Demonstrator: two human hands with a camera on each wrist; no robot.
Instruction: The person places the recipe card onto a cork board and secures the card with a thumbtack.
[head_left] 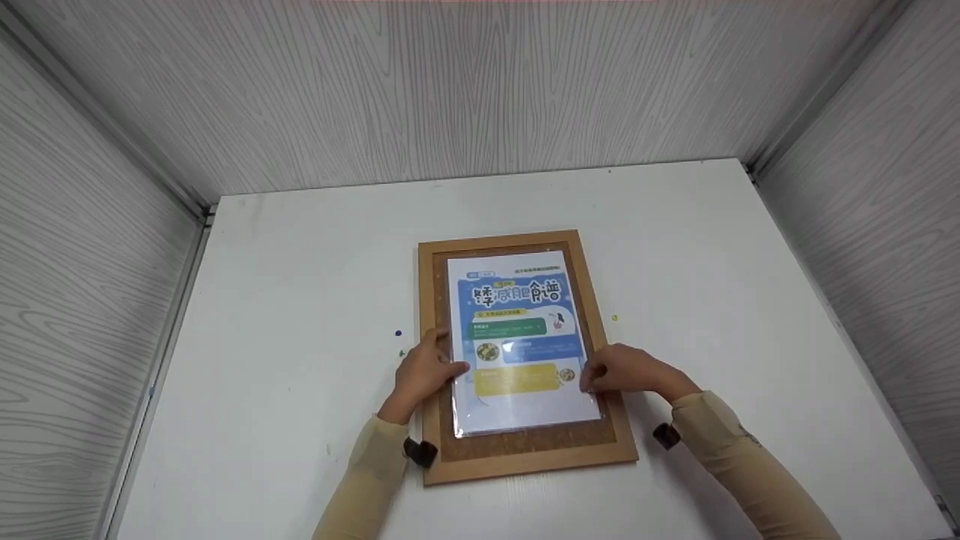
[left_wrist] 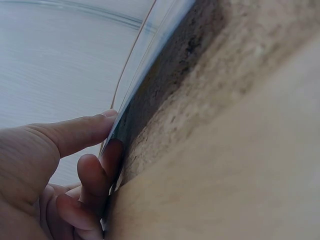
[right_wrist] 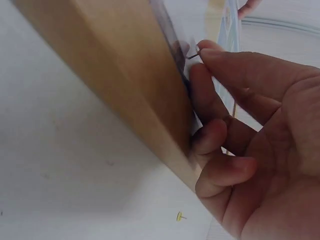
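A clear-sleeved printed sheet [head_left: 525, 409], blue, green and yellow with large lettering, lies over a wood-framed cork board [head_left: 525, 442]. At the sheet's left edge my left hand [head_left: 425, 369] pinches it, thumb on top and fingertips under the edge, as the left wrist view shows. My right hand [head_left: 628, 369] is at the sheet's right edge, its lower fingers by the wooden frame. Between thumb and forefinger it pinches a thumbtack [right_wrist: 194, 55]; the thin metal point shows close over the sheet, while the fingertips mostly hide the head.
A yellow thumbtack [head_left: 615, 318] lies on the white table [head_left: 300, 300] right of the board. To the left are a small purple tack [head_left: 398, 333] and a small green piece [head_left: 401, 352]. Grey wood-grain panels [head_left: 465, 90] close the table in at the back and both sides.
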